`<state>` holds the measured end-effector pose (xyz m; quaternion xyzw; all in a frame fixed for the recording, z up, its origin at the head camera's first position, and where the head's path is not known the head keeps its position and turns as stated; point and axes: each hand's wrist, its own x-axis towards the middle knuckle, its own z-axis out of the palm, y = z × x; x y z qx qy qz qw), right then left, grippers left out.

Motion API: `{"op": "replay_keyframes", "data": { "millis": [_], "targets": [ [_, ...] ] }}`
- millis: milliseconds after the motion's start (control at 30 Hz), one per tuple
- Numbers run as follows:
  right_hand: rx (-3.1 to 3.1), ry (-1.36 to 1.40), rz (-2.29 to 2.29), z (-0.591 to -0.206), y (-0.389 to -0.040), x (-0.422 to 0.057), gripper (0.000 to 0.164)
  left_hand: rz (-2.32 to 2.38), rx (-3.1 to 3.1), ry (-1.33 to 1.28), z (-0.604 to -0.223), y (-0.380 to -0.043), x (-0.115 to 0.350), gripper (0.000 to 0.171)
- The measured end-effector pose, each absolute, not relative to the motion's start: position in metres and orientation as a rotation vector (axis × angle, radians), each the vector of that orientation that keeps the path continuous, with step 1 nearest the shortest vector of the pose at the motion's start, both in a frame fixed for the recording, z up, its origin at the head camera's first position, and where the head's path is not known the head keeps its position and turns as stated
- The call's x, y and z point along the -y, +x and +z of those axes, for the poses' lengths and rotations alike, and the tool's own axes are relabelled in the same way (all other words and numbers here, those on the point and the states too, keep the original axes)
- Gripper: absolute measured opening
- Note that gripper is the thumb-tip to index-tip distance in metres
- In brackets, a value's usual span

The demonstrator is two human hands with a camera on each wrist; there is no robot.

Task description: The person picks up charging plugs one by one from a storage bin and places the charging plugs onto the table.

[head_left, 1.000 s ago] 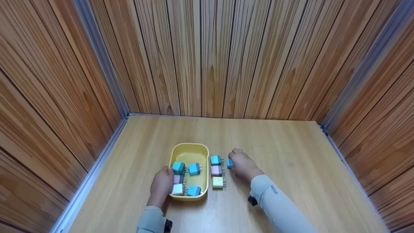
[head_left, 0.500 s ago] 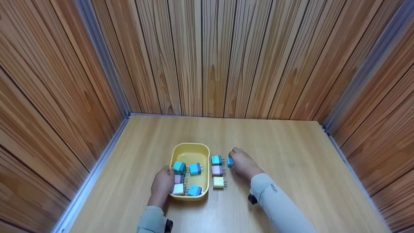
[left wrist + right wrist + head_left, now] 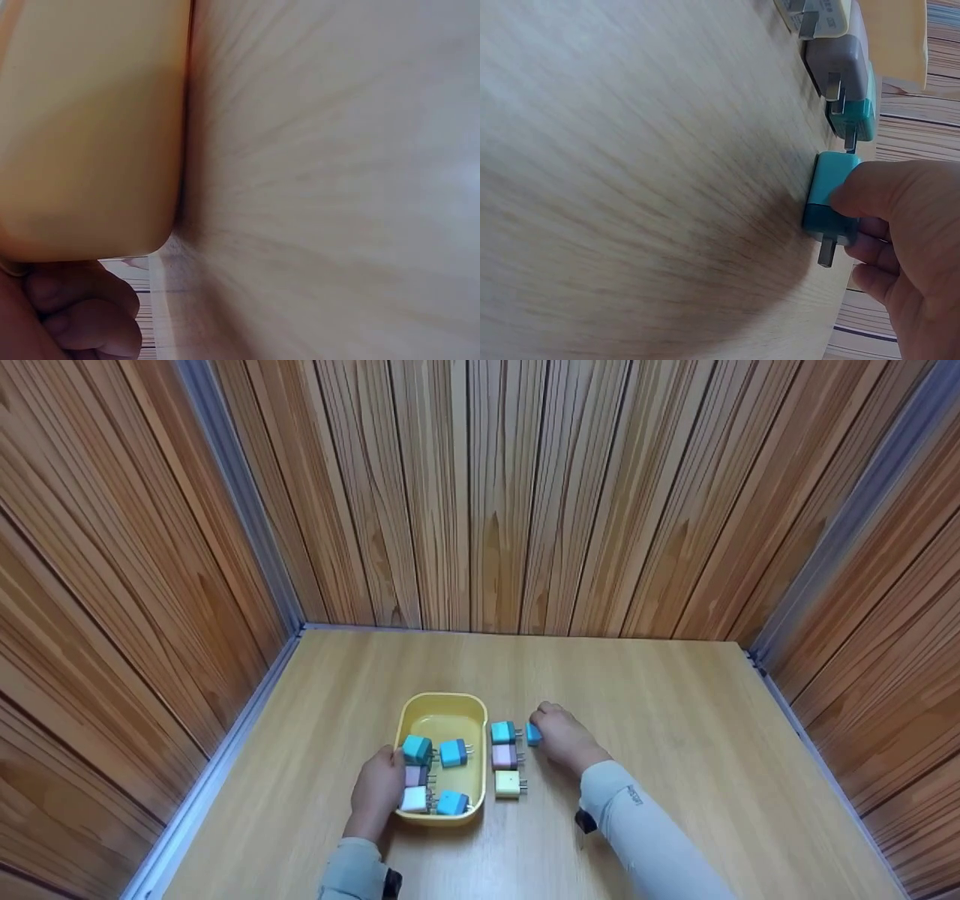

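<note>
My left hand (image 3: 377, 787) grips the left wall of a yellow plastic tub (image 3: 442, 817), thumb over the rim and fingers curled under the outside. Inside the tub lie several charger plugs, among them a teal one (image 3: 417, 749), a blue one (image 3: 453, 752) and a white one (image 3: 413, 799). To the right, my right hand (image 3: 566, 739) pinches a blue charger plug (image 3: 832, 180) between thumb and fingers, down at the tabletop. Its metal prongs point back toward the wrist in the right wrist view. In the head view the hand covers most of this plug.
Between tub and right hand, a column of plugs lies on the wooden table (image 3: 645, 690): turquoise (image 3: 502, 732), lilac (image 3: 504, 757) and pale yellow (image 3: 507, 784), prongs facing right. Wood-panelled walls (image 3: 495, 495) enclose the table at the back and sides.
Both hands, the tub and the plugs hold their places. Only a very slight shift of the whole head view shows.
</note>
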<state>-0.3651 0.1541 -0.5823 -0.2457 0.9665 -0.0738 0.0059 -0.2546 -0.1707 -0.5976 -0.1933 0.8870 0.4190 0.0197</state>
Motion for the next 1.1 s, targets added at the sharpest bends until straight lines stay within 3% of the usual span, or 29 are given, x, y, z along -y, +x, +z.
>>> {"op": "replay_keyframes", "data": {
  "millis": [1100],
  "targets": [
    [-3.02,-0.668,-0.384,-0.571,-0.345,-0.156,0.041,1.272,-2.72,-0.625,-0.596,-0.257,0.171,0.044]
  ]
}}
